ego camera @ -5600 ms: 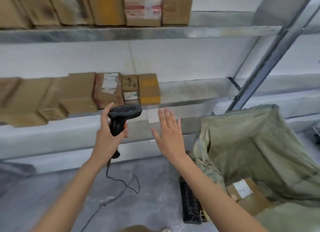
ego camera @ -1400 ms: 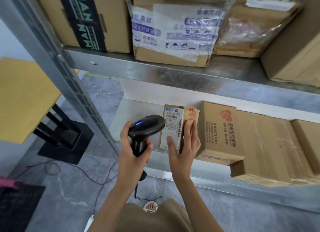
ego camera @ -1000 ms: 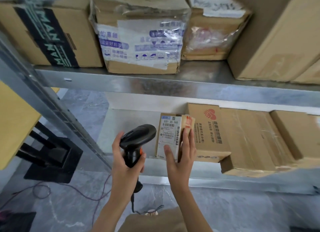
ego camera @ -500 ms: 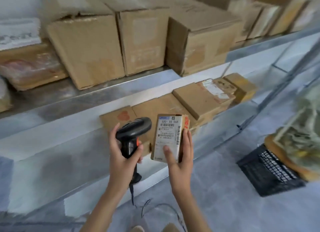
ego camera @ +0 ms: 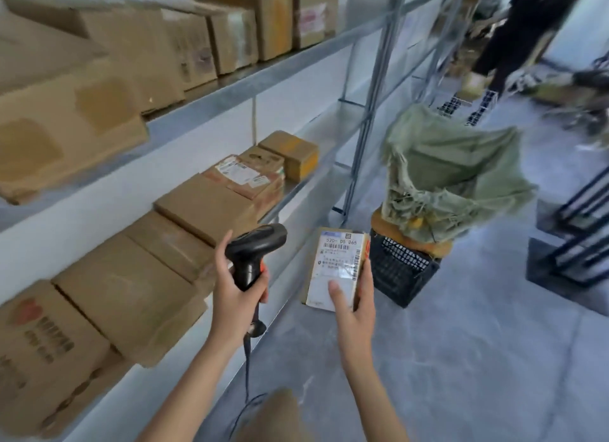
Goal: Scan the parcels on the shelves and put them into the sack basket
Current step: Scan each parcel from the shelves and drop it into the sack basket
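The small parcel (ego camera: 336, 270) carries a white shipping label on its upward face. The top line of that label reads "530- 05 065"; below it run a short barcode, several lines of small print too fine to read, and a longer barcode along the right edge. A strip of red print shows on the parcel's right side, not legible.

On the lower shelf (ego camera: 296, 194), the nearest carton (ego camera: 43, 342) bears a red heart-like mark and rows of dark characters, blurred past reading. Farther along, a taped carton (ego camera: 244, 178) has white labels on top, text unreadable. On the upper shelf (ego camera: 230, 85), one carton (ego camera: 313, 13) shows a pale label with a reddish band, also unreadable.

The right hand (ego camera: 354, 313) holds the small parcel off the shelves, between the lower shelf's edge and the sack basket. The thumb lies across the lower part of the label and the fingers (ego camera: 367, 277) run up the right side, curled round it.

The left hand (ego camera: 235, 296) is wrapped round the grip of a black handheld scanner (ego camera: 255, 247), its head pointing right toward the parcel. An orange trigger shows at the grip. The scanner's cable (ego camera: 247, 369) hangs down from the handle.

The sack basket (ego camera: 400, 267) is a black mesh crate on the grey floor (ego camera: 478, 359), with a green woven sack (ego camera: 451, 174) standing open in it, just beyond the held parcel. A person in dark clothing (ego camera: 524, 29) stands at the upper right.
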